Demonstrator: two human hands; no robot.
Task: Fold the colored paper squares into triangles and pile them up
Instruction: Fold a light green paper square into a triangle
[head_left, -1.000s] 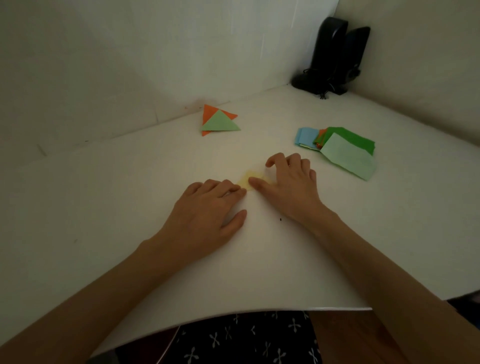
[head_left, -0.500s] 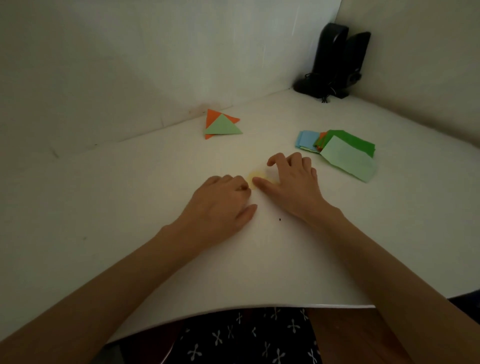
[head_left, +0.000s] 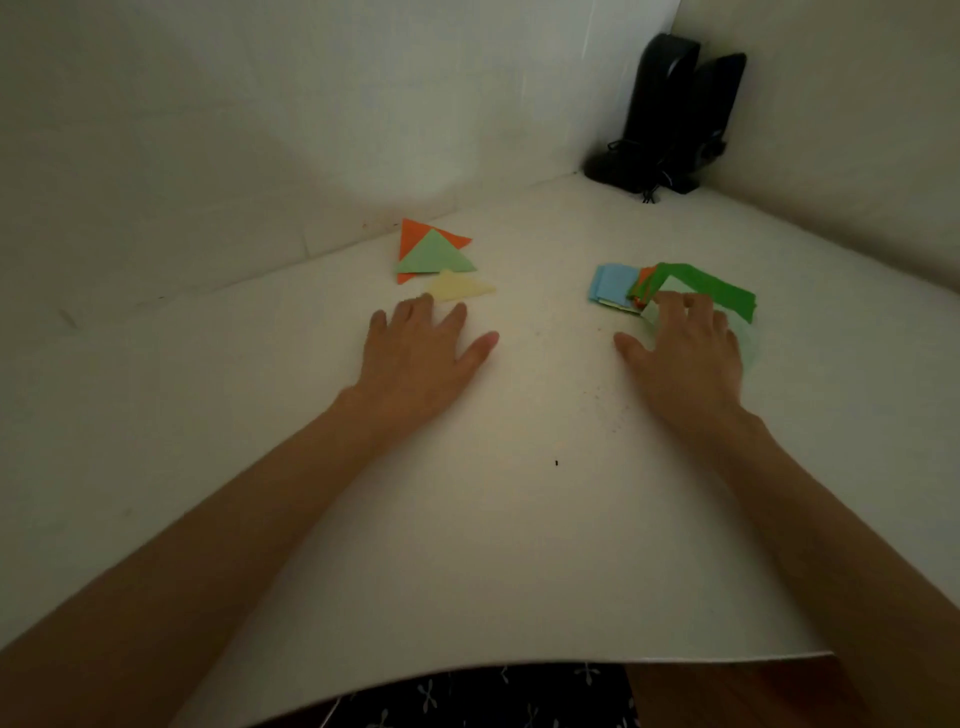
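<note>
Noted yellow triangle (head_left: 460, 287) just ahead of fingertips of left hand (head_left: 421, 353) (spread flat, empty), long edge crosswise to them, triangle pile (head_left: 434, 252) just beyond; right hand (head_left: 685, 348) well aside, fingers bent onto unfolded squares (head_left: 610, 285), grip indiscernible.

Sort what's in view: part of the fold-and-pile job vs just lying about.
Job:
- yellow triangle, lying beside the pile
- light green triangle on the orange triangle
- stack of unfolded squares
- pale green square under the right hand
- left hand, flat by the yellow triangle

Lying about:
- black speakers in the far corner
</note>
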